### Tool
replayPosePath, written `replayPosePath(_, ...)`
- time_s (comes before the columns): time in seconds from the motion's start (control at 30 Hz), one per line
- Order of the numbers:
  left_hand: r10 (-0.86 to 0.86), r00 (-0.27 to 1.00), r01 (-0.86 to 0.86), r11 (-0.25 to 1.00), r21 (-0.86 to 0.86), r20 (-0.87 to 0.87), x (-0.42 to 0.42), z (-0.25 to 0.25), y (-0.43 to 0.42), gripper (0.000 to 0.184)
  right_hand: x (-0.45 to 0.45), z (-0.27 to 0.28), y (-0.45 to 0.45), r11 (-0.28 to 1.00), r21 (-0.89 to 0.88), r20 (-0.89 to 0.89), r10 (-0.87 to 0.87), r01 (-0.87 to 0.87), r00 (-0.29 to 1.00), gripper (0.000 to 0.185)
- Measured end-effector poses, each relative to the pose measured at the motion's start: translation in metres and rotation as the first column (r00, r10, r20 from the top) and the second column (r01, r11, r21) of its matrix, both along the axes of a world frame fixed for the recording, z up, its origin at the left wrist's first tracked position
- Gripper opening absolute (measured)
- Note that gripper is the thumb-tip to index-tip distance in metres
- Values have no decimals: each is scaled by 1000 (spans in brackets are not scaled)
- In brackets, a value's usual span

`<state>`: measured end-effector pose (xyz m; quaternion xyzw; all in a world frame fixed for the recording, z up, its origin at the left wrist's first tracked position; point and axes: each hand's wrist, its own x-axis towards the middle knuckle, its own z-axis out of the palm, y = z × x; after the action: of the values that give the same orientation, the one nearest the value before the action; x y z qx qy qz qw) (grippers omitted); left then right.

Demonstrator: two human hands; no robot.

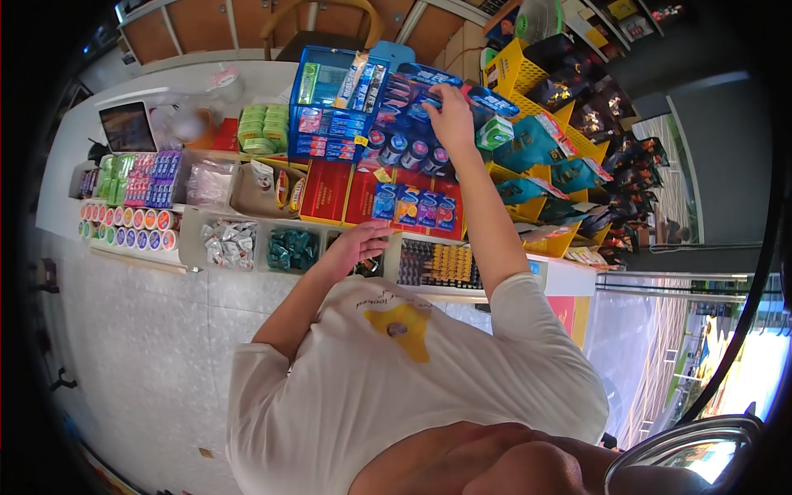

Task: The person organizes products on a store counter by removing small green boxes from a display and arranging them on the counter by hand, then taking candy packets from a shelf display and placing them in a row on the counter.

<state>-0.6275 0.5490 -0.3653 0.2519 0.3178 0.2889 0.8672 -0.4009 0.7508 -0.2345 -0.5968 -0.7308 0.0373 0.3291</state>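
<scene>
My right hand (452,120) reaches into the blue display rack (337,115). Its fingers are bent down around a small blue pack (431,101), and the label cannot be read. Just below it stand several round gum bottles (415,154). My left hand (360,247) hovers near the counter's front edge with its fingers stretched out and nothing in them. Under that hand is a bin of dark wrapped sweets (369,266), partly covered by it. Flat blue packets (414,206) with fruit pictures stand on red boxes (328,191) between my two hands.
To the left are green packs (264,128), rows of candy sticks (142,177) and round tubs (128,227). Bins of silver-wrapped sweets (229,243) and teal-wrapped sweets (291,249) line the front. Yellow baskets (516,66) of bagged snacks rise on the right. A tablet (126,128) stands back left.
</scene>
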Motion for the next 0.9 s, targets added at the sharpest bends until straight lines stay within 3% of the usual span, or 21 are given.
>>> replayPosePath(0.03, -4, 1000, 5, 1000, 7, -10, 0, -2, 0, 48, -2, -5, 4, 997, -68, 7, -29, 29, 1000, 33)
replayPosePath(0.13, -13, 1000, 13, 1000, 10, -12, -3, -6, -3, 48, -5, -28, 17, 998, 65, 62, -28, 24, 998, 35)
replayPosePath(0.37, 10, 996, -15, 998, -55, -93, -8, -8, -8, 46, -2, -39, 2, 999, 23, -144, 42, -39, 989, 49)
replayPosePath(0.47, 7, 992, -15, 998, -64, -126, -11, -20, -9, 45, -12, -11, -32, 983, 160, -213, 120, -87, 970, 31)
replayPosePath(0.53, 5, 992, -19, 994, -104, -126, -10, -23, -7, 44, -21, -6, -61, 983, 94, -239, 173, -155, 955, 10)
replayPosePath(0.7, 5, 999, -11, 988, -155, -40, 2, -44, 3, 43, -19, -90, -83, 896, -347, -131, 246, -277, 960, 18)
replayPosePath(0.8, 23, 1000, -21, 983, -184, 9, 10, -63, 10, 44, -20, -144, -86, 928, -296, 149, 279, -227, 949, 30)
replayPosePath(0.9, 35, 999, -31, 977, -210, 16, 15, -71, 17, 43, -25, -165, -95, 928, -316, 228, 277, -198, 933, 34)
